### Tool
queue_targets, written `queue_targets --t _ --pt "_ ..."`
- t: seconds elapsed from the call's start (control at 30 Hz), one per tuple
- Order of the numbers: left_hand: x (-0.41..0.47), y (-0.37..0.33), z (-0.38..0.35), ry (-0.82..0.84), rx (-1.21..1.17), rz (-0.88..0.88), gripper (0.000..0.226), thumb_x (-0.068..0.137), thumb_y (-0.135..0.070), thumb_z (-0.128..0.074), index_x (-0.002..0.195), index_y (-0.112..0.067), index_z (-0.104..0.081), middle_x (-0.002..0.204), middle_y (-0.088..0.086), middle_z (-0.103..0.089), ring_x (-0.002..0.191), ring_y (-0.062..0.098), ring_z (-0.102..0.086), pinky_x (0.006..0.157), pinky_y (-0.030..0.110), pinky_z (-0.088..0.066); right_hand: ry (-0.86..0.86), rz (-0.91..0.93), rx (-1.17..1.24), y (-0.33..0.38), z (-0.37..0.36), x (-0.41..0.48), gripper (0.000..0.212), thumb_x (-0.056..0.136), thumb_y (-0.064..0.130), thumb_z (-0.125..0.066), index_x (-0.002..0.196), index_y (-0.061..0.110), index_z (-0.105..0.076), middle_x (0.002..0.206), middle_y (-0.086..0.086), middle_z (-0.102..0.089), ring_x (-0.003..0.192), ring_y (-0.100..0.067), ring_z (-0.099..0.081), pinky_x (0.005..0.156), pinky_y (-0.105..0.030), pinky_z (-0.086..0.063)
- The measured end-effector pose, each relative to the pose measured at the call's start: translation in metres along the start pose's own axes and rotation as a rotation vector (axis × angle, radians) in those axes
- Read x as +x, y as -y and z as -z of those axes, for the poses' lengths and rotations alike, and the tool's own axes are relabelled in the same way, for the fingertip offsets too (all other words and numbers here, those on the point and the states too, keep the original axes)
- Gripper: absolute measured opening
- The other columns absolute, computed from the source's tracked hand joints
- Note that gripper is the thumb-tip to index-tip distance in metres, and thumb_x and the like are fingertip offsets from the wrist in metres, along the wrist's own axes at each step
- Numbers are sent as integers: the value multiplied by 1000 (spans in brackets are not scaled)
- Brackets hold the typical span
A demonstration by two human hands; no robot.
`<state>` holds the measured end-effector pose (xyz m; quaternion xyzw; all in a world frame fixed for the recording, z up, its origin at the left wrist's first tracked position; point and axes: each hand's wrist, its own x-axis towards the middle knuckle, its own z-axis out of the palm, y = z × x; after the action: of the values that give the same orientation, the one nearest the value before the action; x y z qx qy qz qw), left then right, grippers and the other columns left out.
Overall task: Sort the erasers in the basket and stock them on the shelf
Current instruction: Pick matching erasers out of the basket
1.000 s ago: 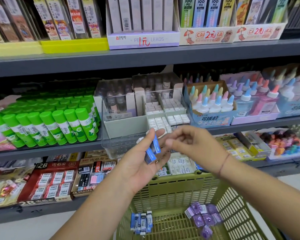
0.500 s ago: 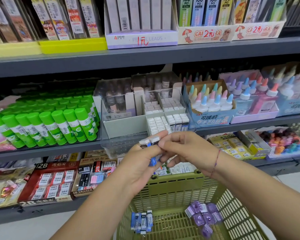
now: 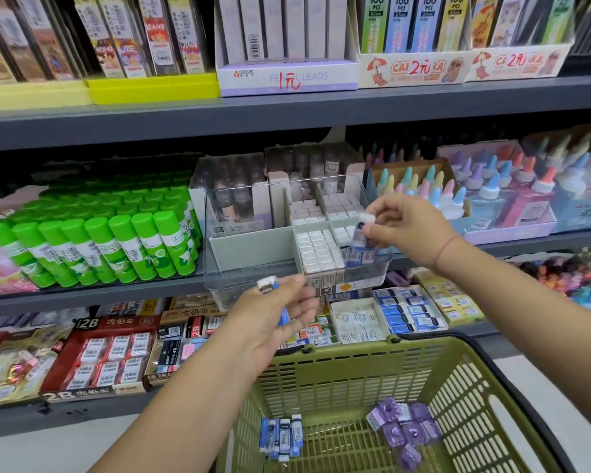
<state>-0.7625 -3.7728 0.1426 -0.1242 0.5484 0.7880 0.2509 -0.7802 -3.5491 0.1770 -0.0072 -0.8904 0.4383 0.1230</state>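
Shelf bin — right hand pinching eraser; left hand gripping erasers.

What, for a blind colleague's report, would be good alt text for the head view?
A person's right hand pinches a blue eraser at a clear bin of erasers on a shop shelf. The left hand grips spare erasers lower down, above a green basket holding blue erasers and purple erasers.
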Motion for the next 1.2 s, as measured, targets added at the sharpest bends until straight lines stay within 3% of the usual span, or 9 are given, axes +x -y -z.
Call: queue_targets --t 0.07,0.2,0.47,0.6,0.7,0.87,0.97,1.07,1.2 --pt "4 2 2 -52 4 31 17 86 -12 -65 99 0 -66 87 16 -72 76 22 -70 61 29 -58 73 46 -251 -8 -4 8 13 81 14 -73 88 15 -63 79 1 -64 73 -16 -62 75 -23 -51" --pt "8 3 2 -83 8 47 17 87 -12 -66 100 -1 -66 98 17 -71 89 26 -69 70 32 -55 124 107 -439 -16 -20 18 17 78 16 -76 92 13 -66 74 7 -58 66 -6 -54 61 -7 -40" --pt "12 5 2 -104 -2 32 20 88 -12 -65 104 -2 -65 102 15 -70 93 25 -68 71 32 -54 90 217 -635 -25 -32 23 20 79 23 -73 89 20 -56 71 8 -57 70 -14 -54 63 -25 -40" --pt "8 5 0 -77 24 51 14 87 -16 -66 93 -3 -66 81 11 -74 68 17 -70 57 28 -55 88 223 -656 -27 -33 24 22 80 25 -73 82 24 -51 71 9 -56 71 -15 -54 64 -26 -44" --pt "3 5 -4 -58 87 74 19 85 -25 -68 82 -7 -65 57 2 -62 39 8 -47 36 18 -38 118 232 -674 -23 -31 26 17 82 28 -71 83 23 -55 72 9 -56 73 -15 -57 65 -25 -44" --pt "0 4 -12 21 75 31 18 85 -23 -67 84 -6 -62 64 2 -51 50 10 -42 43 18 -33 37 205 -537 -10 -27 10 10 86 31 -67 88 20 -64 75 8 -61 69 -10 -54 67 -25 -46" --pt "-2 3 -16 84 41 -6 29 96 -27 -51 86 -7 -69 71 3 -55 62 11 -46 58 23 -37 -38 158 -169 7 -33 -19 6 85 26 -68 80 25 -65 72 4 -63 62 -7 -51 63 -18 -44" --pt "-6 4 -18 173 120 -61 16 96 -11 -51 95 -5 -66 80 5 -59 68 11 -47 63 24 -36 155 55 209 24 -42 -45 4 85 22 -68 86 25 -69 85 -13 -69 70 -24 -58 73 -30 -52" --pt "-11 9 -17 280 278 -82 26 87 14 -48 94 -6 -62 78 2 -57 72 10 -48 62 23 -34 323 -38 389 26 -39 -54 12 82 10 -70 93 14 -73 74 -5 -68 73 -13 -62 77 -23 -54"
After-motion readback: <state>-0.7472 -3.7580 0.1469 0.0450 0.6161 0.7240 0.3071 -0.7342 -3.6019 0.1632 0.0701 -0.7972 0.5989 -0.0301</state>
